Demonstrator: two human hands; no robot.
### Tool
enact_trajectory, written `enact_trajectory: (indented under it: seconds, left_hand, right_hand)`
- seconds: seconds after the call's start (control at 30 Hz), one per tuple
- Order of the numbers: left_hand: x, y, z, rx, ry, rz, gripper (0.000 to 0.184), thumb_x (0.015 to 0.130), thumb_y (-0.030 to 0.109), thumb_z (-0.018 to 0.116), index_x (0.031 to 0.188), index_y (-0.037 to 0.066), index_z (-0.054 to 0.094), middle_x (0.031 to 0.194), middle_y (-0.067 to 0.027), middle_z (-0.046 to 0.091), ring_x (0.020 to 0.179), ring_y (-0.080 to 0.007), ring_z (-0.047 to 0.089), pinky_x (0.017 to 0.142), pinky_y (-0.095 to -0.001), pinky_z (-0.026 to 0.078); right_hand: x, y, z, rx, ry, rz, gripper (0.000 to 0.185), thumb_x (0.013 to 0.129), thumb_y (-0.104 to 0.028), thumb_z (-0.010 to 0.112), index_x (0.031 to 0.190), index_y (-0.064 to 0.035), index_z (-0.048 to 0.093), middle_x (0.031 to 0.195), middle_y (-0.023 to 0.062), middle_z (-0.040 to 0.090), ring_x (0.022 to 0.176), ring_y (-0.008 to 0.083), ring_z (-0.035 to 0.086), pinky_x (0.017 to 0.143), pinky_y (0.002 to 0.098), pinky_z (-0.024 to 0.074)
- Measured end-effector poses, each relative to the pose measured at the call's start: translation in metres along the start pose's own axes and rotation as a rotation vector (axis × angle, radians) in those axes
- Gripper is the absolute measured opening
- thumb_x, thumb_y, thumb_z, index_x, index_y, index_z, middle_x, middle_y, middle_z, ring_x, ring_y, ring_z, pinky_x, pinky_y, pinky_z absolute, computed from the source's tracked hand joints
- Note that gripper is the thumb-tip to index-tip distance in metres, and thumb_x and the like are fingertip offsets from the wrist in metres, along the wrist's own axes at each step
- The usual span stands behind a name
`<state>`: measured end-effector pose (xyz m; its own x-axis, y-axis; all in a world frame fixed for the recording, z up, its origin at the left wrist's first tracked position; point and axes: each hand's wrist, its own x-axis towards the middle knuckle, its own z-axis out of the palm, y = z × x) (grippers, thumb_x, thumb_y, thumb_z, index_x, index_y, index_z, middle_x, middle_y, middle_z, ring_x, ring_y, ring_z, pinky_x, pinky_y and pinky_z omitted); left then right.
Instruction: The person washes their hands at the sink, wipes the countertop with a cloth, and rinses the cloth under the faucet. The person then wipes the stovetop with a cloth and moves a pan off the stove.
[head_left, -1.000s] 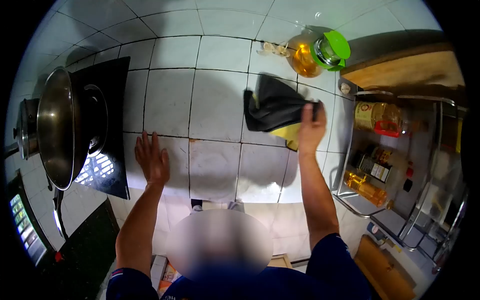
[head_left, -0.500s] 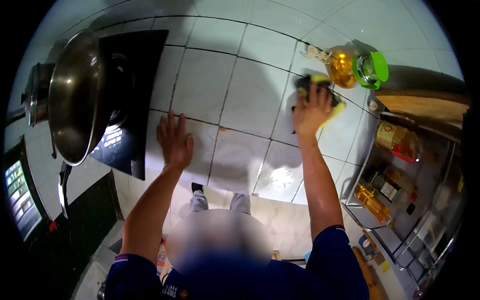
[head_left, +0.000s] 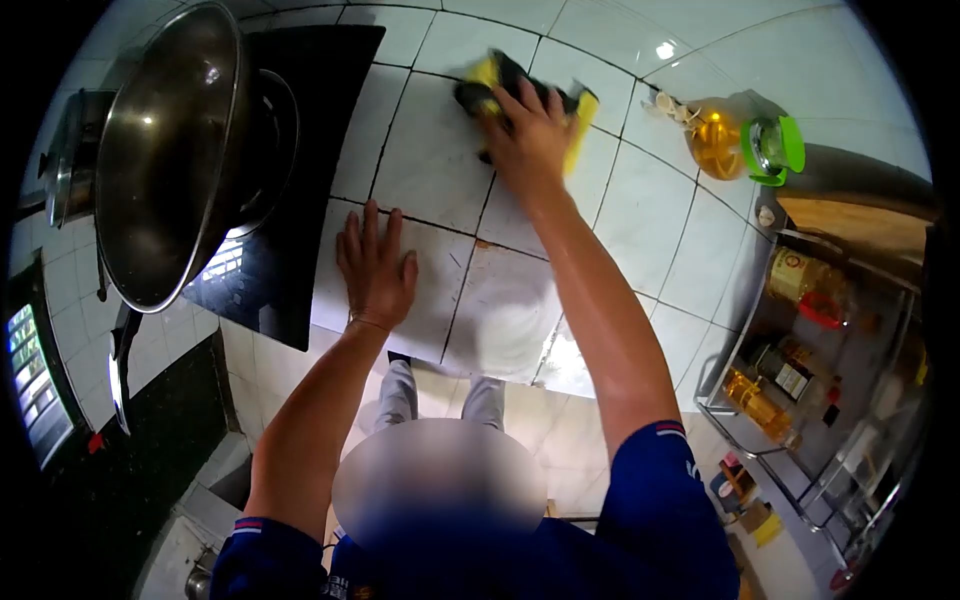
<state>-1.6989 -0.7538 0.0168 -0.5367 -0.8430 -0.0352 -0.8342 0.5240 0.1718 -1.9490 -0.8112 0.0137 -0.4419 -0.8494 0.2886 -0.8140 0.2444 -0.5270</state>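
Observation:
My right hand (head_left: 530, 145) presses a black and yellow cloth (head_left: 510, 72) against the white tiled counter (head_left: 432, 140), toward its back. The fingers lie over the cloth's middle, hiding part of it, and its edges stick out on both sides, a little blurred. My left hand (head_left: 378, 265) rests palm down on the tiles near the front edge, just right of the black stove. Its fingers are stretched out, with nothing in them.
At the left a large metal wok (head_left: 170, 170) sits on the black glass stove (head_left: 320, 120), a lidded pot (head_left: 80, 160) beyond it. A green-topped glass jar (head_left: 720, 140) of amber liquid stands back right. A metal rack (head_left: 725, 410) holds several bottles at the right.
My right hand has swept the cloth left across the counter, away from the jar. My left hand stays flat beside the stove. The whole view has shifted slightly.

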Motion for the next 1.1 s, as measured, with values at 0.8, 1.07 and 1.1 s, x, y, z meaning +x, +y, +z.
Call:
enact_trajectory:
  seconds: [0.8, 1.07, 1.1]
  left_hand:
    - [-0.004, -0.001, 0.010, -0.007, 0.055, 0.022, 0.060, 0.090, 0.025, 0.051, 0.145, 0.016, 0.027, 0.152, -0.0130, 0.017, 0.138, -0.0388, 0.015, 0.110, -0.0556, 0.011]
    - [-0.005, -0.003, 0.010, 0.005, 0.029, 0.029, 0.058, 0.090, 0.026, 0.052, 0.143, 0.015, 0.030, 0.151, -0.0150, 0.018, 0.136, -0.0400, 0.017, 0.109, -0.0560, 0.012]
    - [-0.004, -0.003, 0.011, -0.012, 0.034, 0.033, 0.059, 0.091, 0.026, 0.050, 0.144, 0.016, 0.027, 0.152, -0.0134, 0.016, 0.138, -0.0390, 0.016, 0.110, -0.0560, 0.011]
  right_hand:
    - [-0.264, 0.138, -0.316, 0.743, 0.235, 0.859, 0.040, 0.089, -0.024, 0.060, 0.117, 0.0034, 0.054, 0.122, 0.0157, 0.052, 0.112, 0.0255, 0.053, 0.093, 0.0377, 0.0451]
    - [-0.264, 0.110, -0.228, -0.104, 0.060, 0.529, 0.062, 0.085, -0.024, 0.064, 0.135, 0.0023, 0.037, 0.140, 0.0240, 0.034, 0.131, 0.0374, 0.031, 0.108, 0.0423, 0.0234]
    - [-0.272, 0.122, -0.216, -0.154, 0.030, 0.527, 0.065, 0.086, -0.026, 0.063, 0.137, 0.0028, 0.035, 0.142, 0.0240, 0.030, 0.132, 0.0378, 0.029, 0.109, 0.0426, 0.0226]
